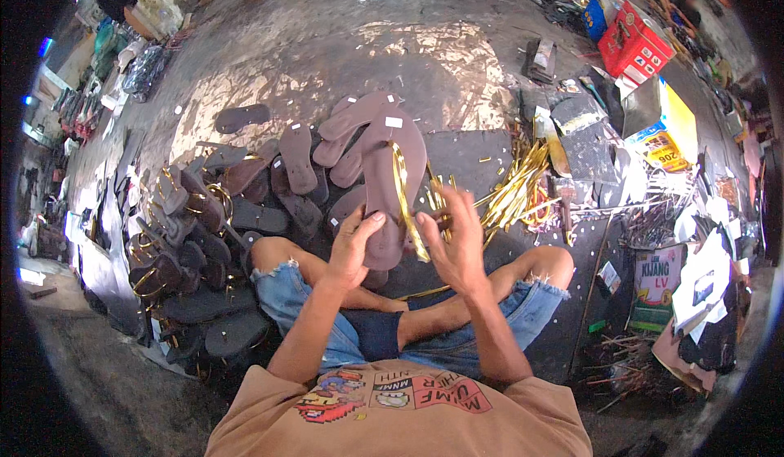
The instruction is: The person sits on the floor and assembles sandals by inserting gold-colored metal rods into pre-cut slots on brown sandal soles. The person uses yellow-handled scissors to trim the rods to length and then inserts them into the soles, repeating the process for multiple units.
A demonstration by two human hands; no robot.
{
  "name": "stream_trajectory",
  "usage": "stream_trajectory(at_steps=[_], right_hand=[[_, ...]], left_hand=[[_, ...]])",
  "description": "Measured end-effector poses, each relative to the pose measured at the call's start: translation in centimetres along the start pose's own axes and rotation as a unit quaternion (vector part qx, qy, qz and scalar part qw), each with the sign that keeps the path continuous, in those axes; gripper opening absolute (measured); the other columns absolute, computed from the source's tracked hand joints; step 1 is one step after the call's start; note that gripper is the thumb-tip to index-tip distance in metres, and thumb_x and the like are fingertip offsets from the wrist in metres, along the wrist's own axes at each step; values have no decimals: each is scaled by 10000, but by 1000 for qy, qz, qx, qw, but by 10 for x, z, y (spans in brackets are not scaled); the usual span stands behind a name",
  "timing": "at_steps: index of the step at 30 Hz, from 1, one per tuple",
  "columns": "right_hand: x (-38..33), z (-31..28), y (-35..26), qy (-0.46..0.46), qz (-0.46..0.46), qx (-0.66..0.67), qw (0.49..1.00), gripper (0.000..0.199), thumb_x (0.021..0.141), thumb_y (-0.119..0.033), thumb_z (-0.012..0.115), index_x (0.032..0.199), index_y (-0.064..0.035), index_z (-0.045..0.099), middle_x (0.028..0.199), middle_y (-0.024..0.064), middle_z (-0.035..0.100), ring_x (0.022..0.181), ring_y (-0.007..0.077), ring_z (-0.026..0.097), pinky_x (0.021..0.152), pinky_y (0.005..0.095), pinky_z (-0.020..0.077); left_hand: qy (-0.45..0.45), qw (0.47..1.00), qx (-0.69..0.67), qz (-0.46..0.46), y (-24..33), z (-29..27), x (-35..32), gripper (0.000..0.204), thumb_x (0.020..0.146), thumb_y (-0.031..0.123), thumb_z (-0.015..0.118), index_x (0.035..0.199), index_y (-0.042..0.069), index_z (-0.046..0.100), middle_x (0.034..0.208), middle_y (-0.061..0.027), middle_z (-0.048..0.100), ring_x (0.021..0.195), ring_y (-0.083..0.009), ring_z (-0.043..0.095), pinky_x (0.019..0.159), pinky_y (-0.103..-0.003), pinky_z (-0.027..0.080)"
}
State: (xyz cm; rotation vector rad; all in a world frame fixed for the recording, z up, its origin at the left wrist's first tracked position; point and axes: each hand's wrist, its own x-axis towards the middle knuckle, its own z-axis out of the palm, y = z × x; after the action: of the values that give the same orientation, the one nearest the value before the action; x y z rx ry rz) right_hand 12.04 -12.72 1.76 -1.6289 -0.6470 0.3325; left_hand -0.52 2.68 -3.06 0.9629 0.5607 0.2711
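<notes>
My left hand [353, 243] grips the edge of a brown sandal sole [380, 191], thumb on top. The sole points away from me above my crossed legs. A shiny gold strap [400, 175] runs along the sole's right side. My right hand [459, 245] has its thumb against the strap's near end, with its fingers curled and partly blurred. Whether the strap is fixed to the sole I cannot tell. Just beyond, several brown soles [351, 120] with small white labels lie overlapping, one large sole [416, 142] partly behind the held one.
Sandals with gold straps [180, 265] are heaped at my left. A bundle of loose gold straps [518, 183] lies to the right. Farther right stand a yellow box [674, 126] and a red box [633, 44], near scraps and a bundle of thin sticks [625, 367].
</notes>
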Motion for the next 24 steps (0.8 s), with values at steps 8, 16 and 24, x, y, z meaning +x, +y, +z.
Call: stream_trajectory(at_steps=[8, 16, 24], right_hand=[[23, -35, 0, -63, -119, 41, 990, 268, 970, -159, 805, 1207, -38, 781, 985, 95, 786, 928, 227, 752, 809, 318, 583], [9, 15, -2, 69, -68, -50, 994, 166, 911, -108, 844, 1060, -37, 830, 959, 132, 795, 790, 220, 751, 741, 338, 592], [4, 30, 0, 70, -77, -132, 986, 131, 955, -97, 795, 1084, -75, 787, 947, 143, 754, 760, 291, 745, 661, 388, 581]], left_hand=[[83, 969, 177, 151, 64, -28, -1, 512, 874, -2, 821, 1358, -2, 653, 1271, -114, 750, 1158, -201, 717, 1045, -383, 561], [201, 914, 215, 278, 27, 45, -15, 228, 962, 42, 814, 1157, -33, 724, 993, -28, 744, 855, -61, 654, 740, -223, 541], [199, 877, 305, 314, 10, 57, -27, 255, 950, 33, 818, 1185, -40, 751, 1054, -77, 770, 928, -102, 708, 818, -248, 579]])
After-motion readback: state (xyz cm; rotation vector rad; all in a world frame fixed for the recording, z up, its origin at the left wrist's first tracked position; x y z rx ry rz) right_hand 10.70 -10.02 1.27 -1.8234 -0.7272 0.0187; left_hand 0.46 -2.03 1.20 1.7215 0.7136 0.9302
